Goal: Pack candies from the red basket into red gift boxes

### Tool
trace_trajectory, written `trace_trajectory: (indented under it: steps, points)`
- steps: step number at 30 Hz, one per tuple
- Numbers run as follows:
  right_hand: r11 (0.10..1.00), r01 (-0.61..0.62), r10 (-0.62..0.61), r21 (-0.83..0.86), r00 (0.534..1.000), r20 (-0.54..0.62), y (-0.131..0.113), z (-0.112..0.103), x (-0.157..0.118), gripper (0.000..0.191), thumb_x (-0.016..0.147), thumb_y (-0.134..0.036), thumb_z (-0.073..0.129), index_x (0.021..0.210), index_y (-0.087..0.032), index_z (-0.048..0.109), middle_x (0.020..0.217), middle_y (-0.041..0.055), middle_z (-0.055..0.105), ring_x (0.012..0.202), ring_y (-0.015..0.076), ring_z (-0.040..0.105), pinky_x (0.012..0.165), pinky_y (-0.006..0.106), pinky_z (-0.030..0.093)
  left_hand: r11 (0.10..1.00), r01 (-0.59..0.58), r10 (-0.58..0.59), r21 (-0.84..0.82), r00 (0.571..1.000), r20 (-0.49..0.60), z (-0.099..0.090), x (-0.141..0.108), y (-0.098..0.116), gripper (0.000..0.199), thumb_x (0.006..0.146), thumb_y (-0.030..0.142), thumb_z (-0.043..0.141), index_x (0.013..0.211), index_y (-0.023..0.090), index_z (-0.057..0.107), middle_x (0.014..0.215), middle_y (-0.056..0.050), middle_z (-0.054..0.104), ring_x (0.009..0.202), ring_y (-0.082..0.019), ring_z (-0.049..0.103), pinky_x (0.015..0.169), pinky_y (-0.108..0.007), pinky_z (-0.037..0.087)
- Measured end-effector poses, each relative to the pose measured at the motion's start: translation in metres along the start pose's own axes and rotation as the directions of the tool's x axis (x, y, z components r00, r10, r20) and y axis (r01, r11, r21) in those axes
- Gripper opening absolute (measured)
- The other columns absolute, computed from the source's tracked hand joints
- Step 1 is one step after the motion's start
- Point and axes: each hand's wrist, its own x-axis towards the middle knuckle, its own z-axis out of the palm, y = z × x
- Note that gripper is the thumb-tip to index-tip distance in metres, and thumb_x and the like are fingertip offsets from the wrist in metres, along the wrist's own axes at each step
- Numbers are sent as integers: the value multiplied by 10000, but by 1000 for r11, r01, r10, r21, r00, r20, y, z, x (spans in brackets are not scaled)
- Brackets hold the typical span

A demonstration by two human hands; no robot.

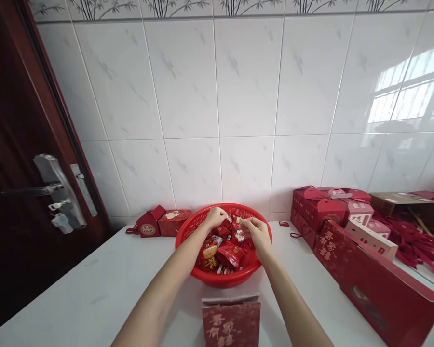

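Note:
A round red plastic basket (226,279) full of wrapped sweets stands against the tiled wall. My left hand (216,218) is closed over its back left part, near a small red-wrapped sweet (222,231); whatever lies in its fingers is hidden. At the back right, my right hand (256,235) pinches the edge of a red and white candy packet (239,234). A shiny red packet (231,254) rests at the front of the pile. In front of the basket, between my forearms, a dark red gift box (231,323) with gold characters stands upright, its top flaps raised.
Two small red boxes, one the flowered box (174,222), sit left of the basket. To the right are stacked red gift boxes (318,212), a long red carton (376,284) holding boxes, and dark red ribbons (407,241). A brown door (18,144) stands at the left.

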Motion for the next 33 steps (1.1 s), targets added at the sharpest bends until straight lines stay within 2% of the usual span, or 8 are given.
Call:
trace_trajectory:
  steps: [5, 8, 12, 17, 24, 26, 30, 33]
  points:
    - [999, -24, 29, 36, 990, -139, 4, -2, 6, 357, 675, -462, 704, 902, -195, 637, 912, 61, 717, 832, 189, 658, 667, 266, 510, 986, -37, 41, -162, 999, 21, -15, 0, 6, 231, 845, 326, 620, 945, 162, 746, 987, -68, 757, 911, -208, 690, 864, -328, 542]
    - [998, -50, 54, 50, 996, -71, 2, -1, 6, 439, 677, -476, 734, 997, -189, 647, 939, 74, 730, 799, 202, 681, 672, 300, 536, 968, -81, 110, -239, 988, 108, -16, -6, 10, 223, 750, 338, 666, 870, 177, 764, 929, -47, 775, 874, -201, 701, 864, -317, 541]
    - [996, -73, 70, 47, 995, 71, -1, 1, 3, 392, 591, -410, 802, 870, -163, 681, 752, 46, 712, 594, 189, 653, 584, 327, 528, 962, -86, 144, -259, 966, 213, -12, -9, 11, 181, 702, 290, 701, 830, 181, 768, 889, -42, 776, 872, -210, 704, 836, -319, 551]
    - [995, -77, 74, 64, 996, 48, -3, 0, 1, 272, 609, -326, 744, 814, -185, 633, 721, 1, 693, 559, 143, 633, 551, 272, 494, 991, 5, 24, -135, 977, 211, -10, -9, -4, 115, 820, 218, 675, 902, 165, 736, 941, -40, 741, 918, -201, 680, 876, -347, 546]
    - [992, -101, 96, 77, 993, 63, -6, 0, 0, 226, 614, -285, 702, 801, -187, 621, 701, 4, 700, 549, 127, 617, 523, 245, 480, 977, 209, -214, 50, 952, 220, -7, -15, -29, 317, 962, 347, 609, 1221, 164, 606, 1206, -91, 636, 1016, -216, 653, 849, -403, 575]
    - [991, -101, 97, 85, 994, 60, -6, 0, -1, 226, 620, -289, 702, 804, -190, 618, 710, 6, 708, 553, 125, 619, 528, 243, 486, 973, 221, -231, 67, 945, 233, -11, -14, -29, 259, 934, 340, 647, 1108, 148, 649, 1070, -69, 674, 904, -190, 665, 777, -361, 577]
    - [989, -110, 104, 102, 993, 59, -7, 0, -1, 215, 629, -286, 710, 796, -191, 614, 699, 8, 709, 559, 135, 641, 533, 245, 495, 990, 136, -127, -20, 961, 247, -21, -13, -18, 316, 655, 379, 855, 626, 155, 634, 607, 31, 601, 607, -163, 593, 572, -280, 466]
    - [986, -116, 110, 122, 993, 54, -6, 0, -1, 217, 637, -307, 723, 788, -195, 613, 686, 6, 702, 555, 139, 644, 523, 247, 499, 986, 31, 4, -166, 978, 211, -25, -12, -6, 373, 617, 500, 826, 652, 165, 665, 640, 25, 646, 640, -178, 603, 604, -288, 461]
